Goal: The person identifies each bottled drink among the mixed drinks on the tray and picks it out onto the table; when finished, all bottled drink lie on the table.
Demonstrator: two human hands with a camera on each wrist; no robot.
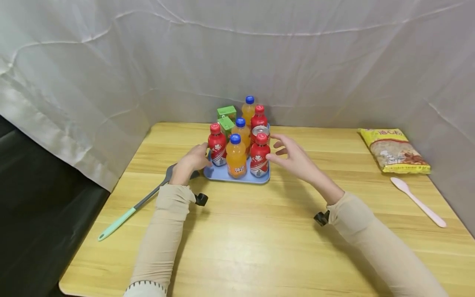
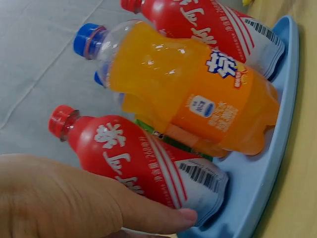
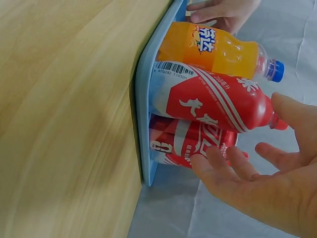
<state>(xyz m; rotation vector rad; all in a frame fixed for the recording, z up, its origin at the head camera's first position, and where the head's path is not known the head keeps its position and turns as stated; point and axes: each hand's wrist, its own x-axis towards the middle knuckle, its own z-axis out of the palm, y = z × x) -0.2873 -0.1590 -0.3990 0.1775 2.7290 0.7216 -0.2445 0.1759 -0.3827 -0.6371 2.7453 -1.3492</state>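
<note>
Left hand (image 2: 74,201) beside upright red bottle (image 2: 143,161)

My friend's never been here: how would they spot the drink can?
On the wooden table, find the blue tray. Along its right side, between one red bottle and another, stands the drink can. Only it has a round silver top.

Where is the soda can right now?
In the head view, the soda can stands at the blue tray's right side, behind the front-right red bottle, near the right hand.
</note>
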